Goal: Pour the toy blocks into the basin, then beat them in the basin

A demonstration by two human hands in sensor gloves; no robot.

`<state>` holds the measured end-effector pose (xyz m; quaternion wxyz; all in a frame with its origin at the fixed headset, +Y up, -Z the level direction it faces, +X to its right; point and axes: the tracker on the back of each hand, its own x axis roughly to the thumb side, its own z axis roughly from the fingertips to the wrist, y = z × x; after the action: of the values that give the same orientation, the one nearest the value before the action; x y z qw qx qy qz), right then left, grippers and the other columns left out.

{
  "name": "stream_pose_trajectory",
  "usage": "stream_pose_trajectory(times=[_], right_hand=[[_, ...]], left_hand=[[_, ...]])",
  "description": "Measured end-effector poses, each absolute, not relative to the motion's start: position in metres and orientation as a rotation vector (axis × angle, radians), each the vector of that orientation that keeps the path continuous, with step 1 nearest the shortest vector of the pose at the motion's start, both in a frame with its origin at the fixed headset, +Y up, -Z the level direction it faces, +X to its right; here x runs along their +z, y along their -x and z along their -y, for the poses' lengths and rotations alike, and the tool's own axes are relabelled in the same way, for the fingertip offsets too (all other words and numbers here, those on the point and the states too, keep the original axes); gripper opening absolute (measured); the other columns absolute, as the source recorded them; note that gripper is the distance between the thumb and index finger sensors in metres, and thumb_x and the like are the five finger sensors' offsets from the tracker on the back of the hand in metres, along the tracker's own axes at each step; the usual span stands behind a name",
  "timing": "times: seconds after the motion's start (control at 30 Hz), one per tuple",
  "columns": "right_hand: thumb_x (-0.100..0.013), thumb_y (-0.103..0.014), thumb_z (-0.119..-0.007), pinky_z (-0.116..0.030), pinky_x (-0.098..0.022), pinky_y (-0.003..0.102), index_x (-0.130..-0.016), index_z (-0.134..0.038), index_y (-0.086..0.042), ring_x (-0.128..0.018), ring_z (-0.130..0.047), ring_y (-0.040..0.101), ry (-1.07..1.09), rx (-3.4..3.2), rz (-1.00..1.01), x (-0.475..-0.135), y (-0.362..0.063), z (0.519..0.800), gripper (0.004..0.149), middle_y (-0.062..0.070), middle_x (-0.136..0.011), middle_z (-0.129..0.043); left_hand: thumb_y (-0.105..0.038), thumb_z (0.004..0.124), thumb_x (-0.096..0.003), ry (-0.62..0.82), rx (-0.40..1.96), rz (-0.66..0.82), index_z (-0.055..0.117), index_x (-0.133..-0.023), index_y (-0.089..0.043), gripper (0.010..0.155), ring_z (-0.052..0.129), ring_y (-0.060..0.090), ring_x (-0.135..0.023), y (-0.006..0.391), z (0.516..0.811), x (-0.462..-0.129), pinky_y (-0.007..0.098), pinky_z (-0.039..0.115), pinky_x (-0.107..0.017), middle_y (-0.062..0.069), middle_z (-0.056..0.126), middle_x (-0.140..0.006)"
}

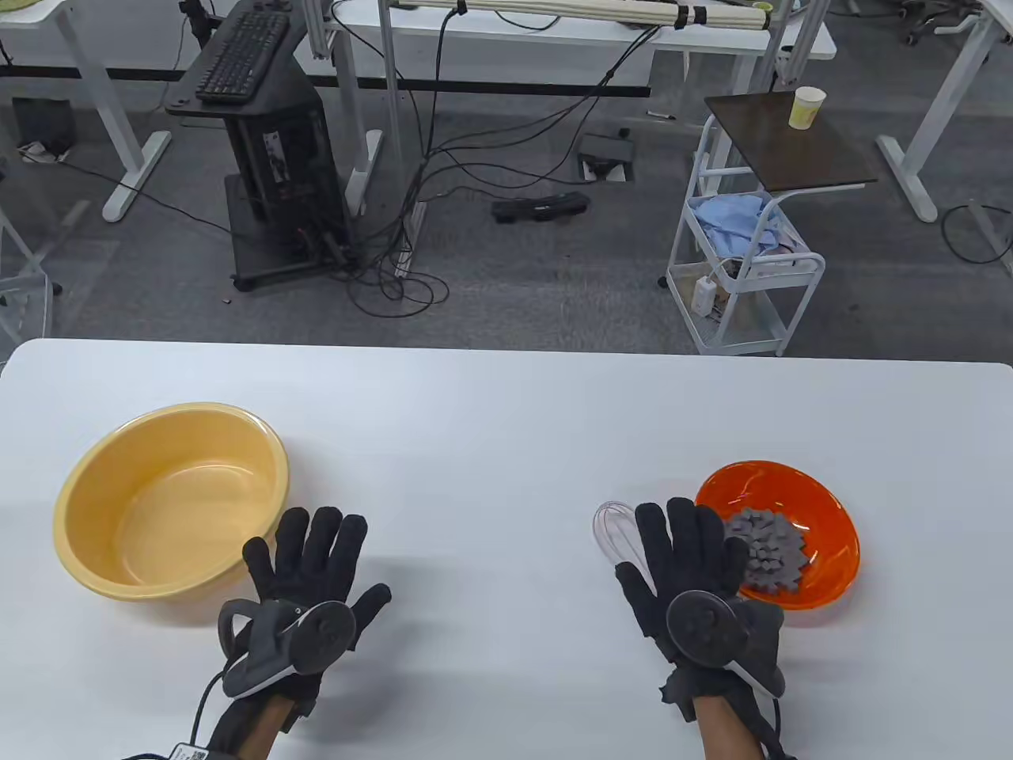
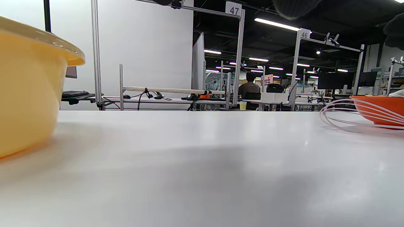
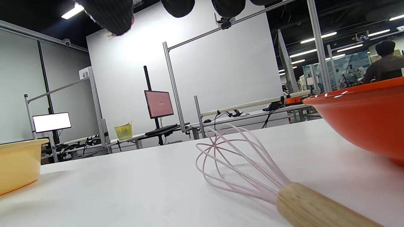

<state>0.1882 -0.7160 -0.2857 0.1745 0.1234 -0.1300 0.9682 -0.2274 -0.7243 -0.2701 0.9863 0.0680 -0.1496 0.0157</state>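
toy blocks, grey, lay heaped in the orange bowl at the worktop's right; the yellow basin stood well apart at the left. the bowl would best be gripped by its rim and tipped low over the basin. left hand and right hand were spread flat, holding nothing, the right above the whisk

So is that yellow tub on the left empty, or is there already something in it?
Empty. The table view looks straight into the yellow basin and shows only its bare bottom; the grey blocks are all in the orange bowl.
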Motion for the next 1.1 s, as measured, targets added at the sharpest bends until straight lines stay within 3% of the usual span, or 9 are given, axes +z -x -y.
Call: stream_pose_trajectory(times=[0.43, 0.63, 0.83, 0.97, 1.1], right_hand=[[-0.069, -0.048, -0.06, -0.019, -0.067, 0.085, -0.12, -0.03, -0.015, -0.107, -0.021, 0.062, -0.345, 2.748, 0.38, -0.273, -0.194, 0.726, 0.067, 0.029, -0.123, -0.023], [-0.069, -0.048, -0.06, -0.019, -0.067, 0.085, -0.12, -0.03, -0.015, -0.107, -0.021, 0.061, -0.309, 2.737, 0.433, -0.268, -0.204, 0.722, 0.067, 0.029, -0.123, -0.024], [-0.069, -0.047, -0.06, -0.019, -0.067, 0.085, -0.12, -0.03, -0.015, -0.107, -0.021, 0.061, -0.304, 2.746, 0.414, -0.269, -0.205, 0.725, 0.067, 0.029, -0.123, -0.023], [-0.069, -0.047, -0.06, -0.019, -0.067, 0.085, -0.12, -0.03, -0.015, -0.107, -0.021, 0.062, -0.306, 2.741, 0.418, -0.269, -0.206, 0.725, 0.067, 0.03, -0.123, -0.024], [-0.069, -0.047, -0.06, -0.019, -0.067, 0.085, -0.12, -0.03, -0.015, -0.106, -0.022, 0.061, -0.307, 2.737, 0.415, -0.269, -0.206, 0.726, 0.067, 0.03, -0.123, -0.024]], left_hand=[[-0.058, 0.052, -0.0665, -0.162, 0.043, 0.256, 0.025, -0.122, -0.005, 0.081, 0.032, 0.065, -0.113, 0.233, 0.712, -0.27, 0.09, 0.031, -0.066, 0.033, 0.031, -0.127], [-0.056, 0.053, -0.0672, -0.24, 0.08, 0.143, 0.028, -0.121, -0.003, 0.079, 0.038, 0.064, -0.113, 0.253, 0.695, -0.269, 0.089, 0.034, -0.067, 0.032, 0.036, -0.126], [-0.052, 0.054, -0.0688, -0.33, 0.124, -0.089, 0.03, -0.12, 0.003, 0.078, 0.043, 0.065, -0.11, 0.295, 0.681, -0.267, 0.087, 0.04, -0.067, 0.037, 0.036, -0.122], [-0.048, 0.056, -0.0697, -0.41, 0.162, -0.325, 0.023, -0.118, 0.009, 0.082, 0.045, 0.069, -0.104, 0.336, 0.679, -0.262, 0.084, 0.046, -0.066, 0.052, 0.023, -0.115], [-0.049, 0.054, -0.0711, -0.278, 0.217, -0.574, 0.012, -0.112, 0.022, 0.092, 0.043, 0.073, -0.101, 0.372, 0.685, -0.258, 0.085, 0.044, -0.065, 0.059, 0.013, -0.11]])
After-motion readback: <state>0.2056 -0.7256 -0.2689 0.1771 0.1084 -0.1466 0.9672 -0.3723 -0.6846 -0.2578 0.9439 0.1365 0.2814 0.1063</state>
